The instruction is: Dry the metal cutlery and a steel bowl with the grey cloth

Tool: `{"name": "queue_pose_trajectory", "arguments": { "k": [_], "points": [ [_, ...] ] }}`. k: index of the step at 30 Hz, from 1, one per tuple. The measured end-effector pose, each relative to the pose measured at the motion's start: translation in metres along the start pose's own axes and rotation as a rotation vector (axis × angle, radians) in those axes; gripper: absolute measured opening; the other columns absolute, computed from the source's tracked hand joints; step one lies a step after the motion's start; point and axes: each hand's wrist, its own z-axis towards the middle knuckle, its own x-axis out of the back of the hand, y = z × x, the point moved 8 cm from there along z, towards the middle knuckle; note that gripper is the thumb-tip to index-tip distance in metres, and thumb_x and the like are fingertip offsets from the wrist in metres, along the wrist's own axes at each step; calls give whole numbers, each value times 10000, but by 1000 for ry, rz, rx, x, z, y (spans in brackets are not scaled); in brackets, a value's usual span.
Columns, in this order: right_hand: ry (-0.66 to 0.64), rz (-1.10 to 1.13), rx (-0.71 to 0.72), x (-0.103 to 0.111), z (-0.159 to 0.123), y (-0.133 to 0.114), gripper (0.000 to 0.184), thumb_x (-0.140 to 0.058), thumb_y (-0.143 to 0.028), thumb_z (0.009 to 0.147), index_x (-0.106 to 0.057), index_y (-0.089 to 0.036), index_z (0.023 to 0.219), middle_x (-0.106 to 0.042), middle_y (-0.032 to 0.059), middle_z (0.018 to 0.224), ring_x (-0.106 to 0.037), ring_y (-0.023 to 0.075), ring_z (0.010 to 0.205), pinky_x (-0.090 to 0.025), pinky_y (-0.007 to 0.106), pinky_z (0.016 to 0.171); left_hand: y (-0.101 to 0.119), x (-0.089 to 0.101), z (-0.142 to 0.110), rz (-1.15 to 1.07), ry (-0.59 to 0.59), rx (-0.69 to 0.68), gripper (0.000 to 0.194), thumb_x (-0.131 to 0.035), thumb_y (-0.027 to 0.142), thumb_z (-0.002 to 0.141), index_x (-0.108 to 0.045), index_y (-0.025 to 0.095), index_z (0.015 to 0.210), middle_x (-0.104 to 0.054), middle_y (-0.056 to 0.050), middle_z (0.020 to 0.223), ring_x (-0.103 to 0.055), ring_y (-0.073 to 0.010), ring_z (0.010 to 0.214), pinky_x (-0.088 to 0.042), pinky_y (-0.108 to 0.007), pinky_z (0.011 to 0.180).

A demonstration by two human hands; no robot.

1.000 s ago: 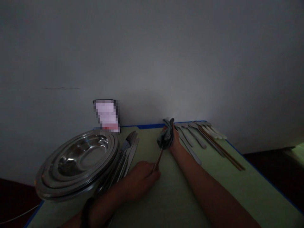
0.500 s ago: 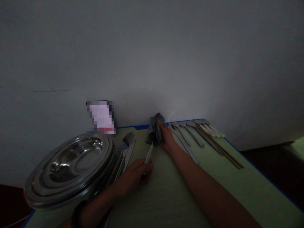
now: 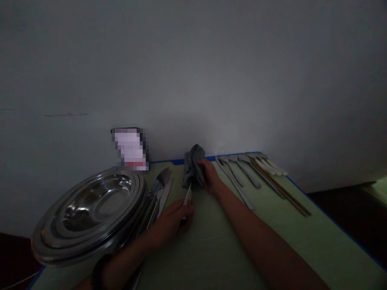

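Observation:
My left hand (image 3: pixel 173 221) is closed around the handle of a slim metal piece of cutlery (image 3: pixel 188 196), which points away from me. A dark grey patterned cloth (image 3: pixel 193 165) is bunched over its far end, so I cannot see which kind it is. My right hand (image 3: pixel 209 175) grips the cloth from the right side, its fingers partly hidden behind the folds. Just left of my left hand lie several metal pieces of cutlery (image 3: pixel 165 192), among them flat blades, partly covered by my forearm.
A stack of round steel dishes (image 3: pixel 45 239) stands at the left. A phone with a blurred screen (image 3: pixel 130 147) leans against the wall. On the green table (image 3: pixel 211 249), to the right, lie a knife (image 3: pixel 238 189), spoons (image 3: pixel 249 177), chopsticks (image 3: pixel 284 191) and several white-handled pieces (image 3: pixel 272 166).
The cloth and my right hand have shifted slightly left and nearer to me along the piece of cutlery, and the cloth's folds have changed. My left hand keeps its hold on the handle.

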Motion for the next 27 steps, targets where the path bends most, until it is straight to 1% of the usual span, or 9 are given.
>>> {"name": "queue_pose_trajectory", "arguments": {
  "k": [2,5,7,9,13,16,19,24,27],
  "points": [
    [-5,3,-4,-4,-2,-1,106,-661,-201,635,-638,-153,727,-662,-12,623,-593,129,538,-473,243,538,2,3,-1,101,22,-17,320,-339,425,841,-394,211,609,-388,49,539,-370,-111,479,-322,-236,484],
    [43,17,19,-1,-2,-1,149,-666,-263,676,-625,-162,776,-680,-2,662,-612,134,569,-489,255,561,12,4,-5,302,46,-81,291,-360,391,836,-426,206,622,-441,22,638,-426,-139,617,-359,-250,597],
    [86,20,33,4,0,0,162,-666,-290,691,-613,-167,782,-680,-5,655,-618,134,581,-493,252,558,18,1,-7,417,36,-129,278,-358,369,843,-428,204,630,-452,19,665,-435,-149,673,-357,-261,656],
    [125,13,39,9,1,2,164,-668,-291,694,-610,-166,781,-677,-10,638,-620,132,583,-492,244,550,21,-3,-8,499,16,-138,297,-309,361,874,-416,206,644,-452,24,659,-444,-149,676,-354,-265,662],
    [202,-3,41,16,3,3,123,-638,-272,716,-612,-168,777,-665,-27,603,-621,123,574,-485,222,540,22,-9,-10,554,-19,-106,305,-269,354,902,-427,206,687,-473,28,682,-468,-144,671,-360,-262,652],
    [229,-2,26,19,2,3,103,-623,-263,723,-609,-170,766,-647,-38,559,-620,126,564,-484,220,535,22,-10,-12,587,-28,-107,305,-263,358,904,-443,204,712,-500,17,727,-486,-153,725,-371,-269,699],
    [202,10,-6,17,1,3,138,-651,-292,704,-594,-169,733,-619,-40,507,-603,129,520,-473,223,499,20,-7,-12,583,-15,-95,290,-275,364,892,-455,201,734,-517,5,773,-492,-165,780,-377,-278,740],
    [119,43,-18,9,0,2,230,-678,-365,693,-546,-177,682,-572,-62,470,-506,79,395,-407,187,395,19,-6,-10,442,-38,-64,296,-283,358,872,-394,206,643,-446,32,658,-461,-140,664,-388,-250,662],
    [81,61,-23,6,0,3,284,-650,-433,712,-508,-189,686,-542,-78,457,-462,64,360,-377,177,359,21,-6,-9,423,-30,-60,309,-294,365,868,-391,205,622,-437,38,633,-449,-134,635,-380,-250,651]
  ]
}}
